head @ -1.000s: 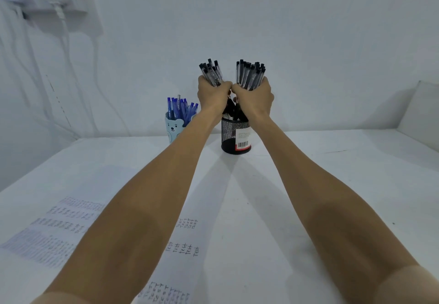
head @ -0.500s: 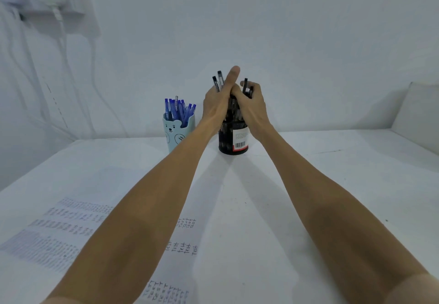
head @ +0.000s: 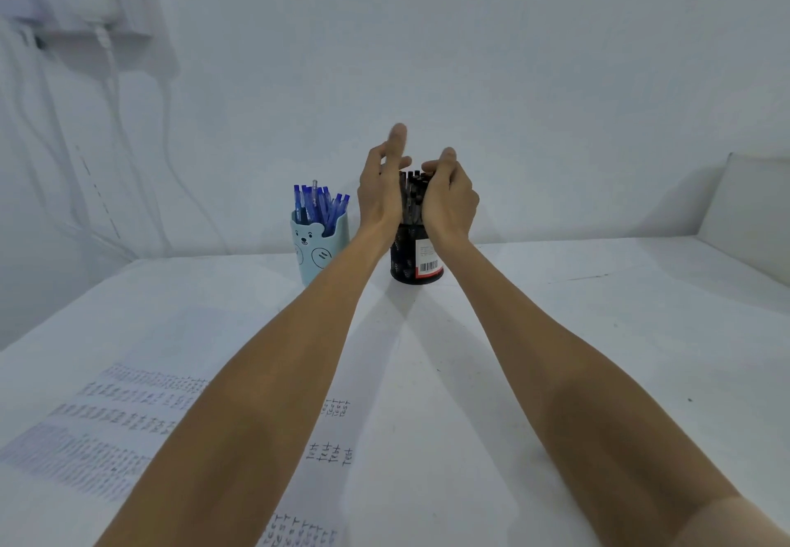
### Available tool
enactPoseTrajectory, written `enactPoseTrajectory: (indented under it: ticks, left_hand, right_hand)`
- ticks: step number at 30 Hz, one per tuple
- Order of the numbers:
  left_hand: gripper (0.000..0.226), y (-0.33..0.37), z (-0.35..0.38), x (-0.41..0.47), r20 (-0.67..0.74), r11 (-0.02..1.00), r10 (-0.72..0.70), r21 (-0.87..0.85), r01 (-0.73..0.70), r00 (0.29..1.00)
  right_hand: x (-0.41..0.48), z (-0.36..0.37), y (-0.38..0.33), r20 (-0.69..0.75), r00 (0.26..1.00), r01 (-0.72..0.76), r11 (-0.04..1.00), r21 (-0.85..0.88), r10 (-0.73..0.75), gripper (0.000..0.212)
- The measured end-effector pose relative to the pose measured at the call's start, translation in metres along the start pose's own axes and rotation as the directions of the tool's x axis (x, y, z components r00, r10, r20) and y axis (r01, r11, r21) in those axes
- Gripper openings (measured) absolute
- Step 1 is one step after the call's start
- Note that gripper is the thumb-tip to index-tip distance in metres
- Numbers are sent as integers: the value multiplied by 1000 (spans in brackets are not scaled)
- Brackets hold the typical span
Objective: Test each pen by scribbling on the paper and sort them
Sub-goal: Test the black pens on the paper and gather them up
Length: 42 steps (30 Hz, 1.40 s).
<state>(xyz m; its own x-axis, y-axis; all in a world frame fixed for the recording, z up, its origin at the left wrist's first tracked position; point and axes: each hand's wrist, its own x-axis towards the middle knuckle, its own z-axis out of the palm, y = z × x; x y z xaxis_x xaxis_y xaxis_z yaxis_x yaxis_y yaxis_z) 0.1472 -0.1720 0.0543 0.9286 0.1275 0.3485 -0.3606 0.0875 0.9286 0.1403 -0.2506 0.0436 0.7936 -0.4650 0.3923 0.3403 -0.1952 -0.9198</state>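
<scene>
A black mesh pen holder (head: 405,265) with a barcode label stands at the back of the white table. A bunch of black pens (head: 410,198) sits upright in it. My left hand (head: 379,194) lies against the bunch's left side with its fingers straight and pointing up. My right hand (head: 449,200) cups the right side, fingers curled over the pen tops. Left of the holder, a light blue bear cup (head: 317,252) holds several blue pens (head: 319,203). The paper (head: 128,418) with rows of scribbled marks lies at the near left, partly under my left forearm.
The white table (head: 598,354) meets a white wall just behind the two holders. Cables (head: 112,89) hang down the wall at the far left. A white panel (head: 752,200) leans at the far right edge.
Both hands lowered the two bunches of black pens into the mesh holder. The left hand's fingers have straightened, and the pens now stand as one bunch between my hands.
</scene>
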Motion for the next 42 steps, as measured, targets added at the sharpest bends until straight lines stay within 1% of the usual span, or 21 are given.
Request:
enactPoseTrajectory:
  ticks: [2, 3, 6, 7, 9, 11, 15, 17, 19, 21, 24, 26, 27, 30, 31, 33, 34, 36, 38, 40, 42]
  left_hand:
    - [61, 1, 2, 0, 4, 1000, -4, 0, 4, 1000]
    - [57, 0, 3, -1, -5, 999, 9, 31, -8, 1000]
    - [31, -6, 5, -1, -16, 988, 89, 126, -87, 996]
    - [27, -8, 4, -1, -10, 984, 107, 145, -105, 994]
    - [26, -12, 2, 0, -3, 977, 118, 177, -116, 993]
    - [23, -13, -3, -1, -6, 981, 108, 163, -105, 994]
    - [36, -13, -8, -9, 25, 997, 37, 69, -38, 999]
    - [39, -22, -11, -10, 88, 992, 74, 93, -82, 993]
    - [44, -28, -13, -13, 118, 986, 108, 116, -121, 987]
    - [43, -29, -11, -13, 101, 982, 134, 122, -146, 986]
    - [32, -27, -7, -10, 33, 957, 224, 183, -226, 974]
    - [27, -28, -4, -8, 17, 942, 270, 200, -268, 963]
    - [30, -29, -2, -8, 18, 944, 270, 195, -268, 963]
    - [59, -28, -1, -12, 55, 951, 252, 169, -257, 966]
    - [64, -29, -2, -14, 82, 942, 266, 191, -277, 961]
    - [68, -29, -7, -14, 134, 922, 286, 231, -311, 949]
    - [69, -29, -10, -14, 148, 919, 283, 241, -313, 948]
    - [73, -31, -19, -13, 175, 918, 269, 250, -307, 947]
    - [83, -36, -28, -12, 239, 931, 211, 248, -269, 948]
    - [90, -40, -34, -13, 294, 945, 115, 262, -196, 949]
    - [86, -42, -34, -8, 279, 944, 42, 304, -130, 959]
  right_hand:
    - [-2, 1, 2, -31, 999, 15, 1000, -9, -15, 55]
    - [-3, 2, 3, -39, 999, 25, 1000, -17, -25, 54]
    - [-6, 8, 1, -54, 998, 17, 1000, -12, -18, 53]
    - [-7, 9, 0, -57, 998, 4, 1000, -5, -4, 52]
    - [-7, 9, 0, -57, 998, -12, 1000, 2, 12, 51]
    - [-8, 7, 0, -40, 999, -16, 1000, 5, 17, 52]
    - [-8, 1, -1, 22, 999, -28, 999, 18, 28, 57]
    - [-9, -2, 4, 44, 999, -9, 999, 31, 8, 56]
    - [-11, -3, 9, 57, 998, 8, 999, 45, -10, 55]
    - [-11, -3, 11, 56, 998, 11, 999, 50, -14, 55]
    - [-9, -1, 10, 37, 999, 7, 999, 41, -9, 57]
    - [-9, 1, 8, 25, 1000, 8, 999, 40, -9, 55]
    - [-10, 2, 7, 22, 1000, 17, 999, 32, -18, 53]
    - [-12, 1, 10, 40, 998, 57, 998, 16, -58, 51]
    - [-13, 1, 13, 53, 997, 57, 998, 20, -58, 52]
    - [-12, -2, 16, 117, 993, 22, 999, 28, -25, 59]
    - [-9, -4, 17, 170, 985, -27, 998, 57, 17, 63]
    - [-3, -16, 18, 316, 945, -128, 984, 124, 84, 70]
    - [3, -33, 23, 463, 885, -110, 987, 115, 44, 78]
    - [4, -45, 34, 542, 840, -64, 997, 40, 32, 86]
    - [3, -49, 42, 565, 824, -22, 999, -25, 32, 79]
